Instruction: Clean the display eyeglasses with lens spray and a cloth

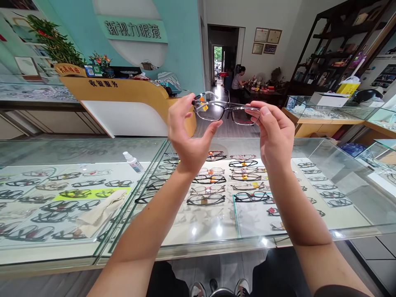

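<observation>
A pair of eyeglasses with a dark upper rim and clear lenses is held up above the glass counter, facing the far side of the shop. My left hand has its fingers closed on the left hinge end, its thumb standing out below the left lens. At the other end, my right hand pinches the right rim between thumb and fingers. An orange-and-yellow tag shows behind the left lens. Under my hands, several rows of eyeglasses lie inside the display case.
On the left counter stand a white spray bottle and a beige cloth. A yellow-and-white cash desk is beyond. A person sits at a dark table near the doorway. More glass cases line the right side.
</observation>
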`<state>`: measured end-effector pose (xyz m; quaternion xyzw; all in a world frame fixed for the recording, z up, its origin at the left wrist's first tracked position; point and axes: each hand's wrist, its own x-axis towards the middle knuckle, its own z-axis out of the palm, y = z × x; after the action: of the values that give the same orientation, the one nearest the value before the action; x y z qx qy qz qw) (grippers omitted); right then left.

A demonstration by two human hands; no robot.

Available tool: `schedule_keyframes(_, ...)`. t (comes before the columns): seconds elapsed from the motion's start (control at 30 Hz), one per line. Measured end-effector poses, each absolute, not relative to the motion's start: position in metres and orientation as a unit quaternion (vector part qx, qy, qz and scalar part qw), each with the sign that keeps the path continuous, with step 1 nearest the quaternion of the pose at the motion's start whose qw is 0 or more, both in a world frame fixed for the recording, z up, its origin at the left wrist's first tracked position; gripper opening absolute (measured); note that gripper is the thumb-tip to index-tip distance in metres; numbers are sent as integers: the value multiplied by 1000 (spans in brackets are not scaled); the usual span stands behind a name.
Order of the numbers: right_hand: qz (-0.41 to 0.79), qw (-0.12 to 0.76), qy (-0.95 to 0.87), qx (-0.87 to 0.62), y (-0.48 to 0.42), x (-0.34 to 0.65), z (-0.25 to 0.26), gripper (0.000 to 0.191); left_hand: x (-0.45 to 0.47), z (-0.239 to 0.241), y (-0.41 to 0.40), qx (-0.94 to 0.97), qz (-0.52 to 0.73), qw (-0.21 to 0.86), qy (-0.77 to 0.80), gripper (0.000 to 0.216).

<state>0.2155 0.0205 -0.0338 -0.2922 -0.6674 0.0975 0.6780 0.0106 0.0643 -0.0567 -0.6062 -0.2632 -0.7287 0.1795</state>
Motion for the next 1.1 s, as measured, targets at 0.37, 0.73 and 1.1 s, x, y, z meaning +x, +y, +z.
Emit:
schedule_keyframes(0.37,47,655,-686,-314,11,223,-23,24,2,-50,54,-683,-660,124,-286,79)
schedule_keyframes(0.73,48,581,-750,-312,7,225,-19,14,5,-35,39,-731,-614,97,-281,69)
schedule_keyframes(1.1,233,566,-739,-280,16,226,-23,20,17,-44,32,-738,-626,31,-251,66)
